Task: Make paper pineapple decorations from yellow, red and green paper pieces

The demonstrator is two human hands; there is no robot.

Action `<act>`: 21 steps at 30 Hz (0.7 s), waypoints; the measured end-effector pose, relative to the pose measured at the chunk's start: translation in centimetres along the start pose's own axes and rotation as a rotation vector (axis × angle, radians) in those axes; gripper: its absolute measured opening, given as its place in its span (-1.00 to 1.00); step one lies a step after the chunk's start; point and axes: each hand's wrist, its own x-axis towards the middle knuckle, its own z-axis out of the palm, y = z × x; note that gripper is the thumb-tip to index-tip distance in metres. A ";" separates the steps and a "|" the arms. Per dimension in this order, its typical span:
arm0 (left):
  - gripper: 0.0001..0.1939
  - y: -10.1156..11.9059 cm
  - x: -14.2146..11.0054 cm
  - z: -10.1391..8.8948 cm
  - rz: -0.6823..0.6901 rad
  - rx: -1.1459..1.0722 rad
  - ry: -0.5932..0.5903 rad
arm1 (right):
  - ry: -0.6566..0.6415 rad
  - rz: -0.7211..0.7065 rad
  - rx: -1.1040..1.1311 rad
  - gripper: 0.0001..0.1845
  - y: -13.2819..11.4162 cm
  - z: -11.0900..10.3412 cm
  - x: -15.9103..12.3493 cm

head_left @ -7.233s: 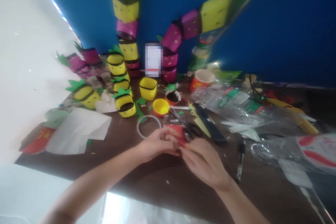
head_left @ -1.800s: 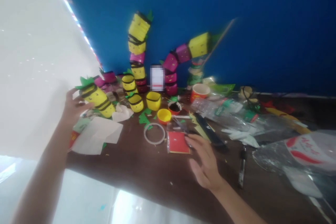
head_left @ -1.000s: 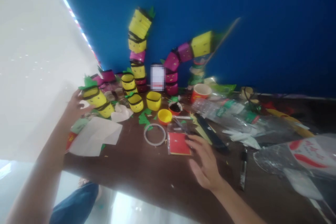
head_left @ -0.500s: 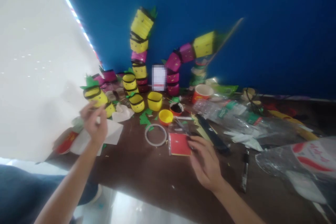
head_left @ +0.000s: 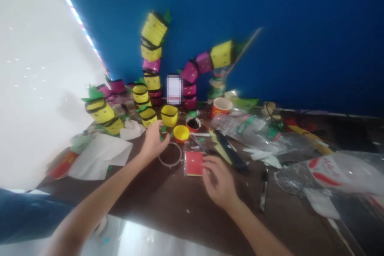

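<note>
My left hand [head_left: 154, 142] reaches over the green scraps [head_left: 163, 129], thumb and fingers apart and nothing visible between them. Just beyond its fingertips stand two small yellow cups with black bands, a nearer-left cup [head_left: 148, 117] and a cup [head_left: 169, 116] to its right. Below the thumb lies a clear ring [head_left: 170, 164]. My right hand [head_left: 220, 180] is at the right edge of a red square packet [head_left: 193, 164], fingers loosely curved and a gap left before the thumb. A thin grey tool [head_left: 195, 141], blurred, runs toward its fingertips.
A small yellow bowl [head_left: 181, 133] and a bowl of black bits [head_left: 193, 124] stand mid-table. Behind them rise stacked yellow and purple cups [head_left: 151, 82]. White paper [head_left: 99, 158] lies left. A black marker [head_left: 264, 190], plastic bottles [head_left: 240, 126] and clear bags [head_left: 330, 172] lie right.
My left hand has moved right and lowered from above the white paper to beside the yellow cups. The right hand stays by the red packet. The view has shifted slightly right.
</note>
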 end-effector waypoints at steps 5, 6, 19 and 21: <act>-0.63 -0.2 0.1 1.0 -0.129 -0.009 -0.054 | 0.001 0.027 0.027 -0.84 -0.2 0.1 -0.1; -0.64 -0.2 0.0 0.9 -0.140 0.005 -0.056 | -0.002 0.030 0.031 -0.84 -0.3 0.1 -0.1; -0.48 0.8 1.5 0.5 0.008 0.087 0.198 | -0.029 -0.008 0.046 -0.82 -0.6 0.1 0.2; -0.42 1.7 3.1 0.2 0.083 0.141 0.247 | -0.027 -0.015 0.042 -0.83 -0.6 0.1 0.2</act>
